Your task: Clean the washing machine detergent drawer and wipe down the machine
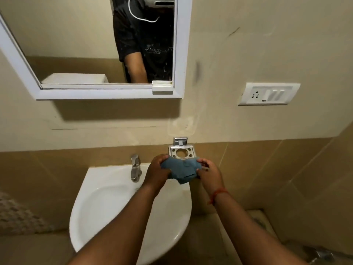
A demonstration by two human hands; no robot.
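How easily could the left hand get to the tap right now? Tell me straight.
Probably yes, but not freely. The tap stands just left of the left hand with nothing between them. That hand, though, grips the blue cloth with the right hand, so it must let go first.

A crumpled blue cloth [184, 169] is hanging bunched over the basin's rim at two o'clock, its lower edge drooping.

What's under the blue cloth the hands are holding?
Below the blue cloth, held by the left hand and right hand, is the white sink. Behind it sits a metal holder, whose front edge the cloth hides.
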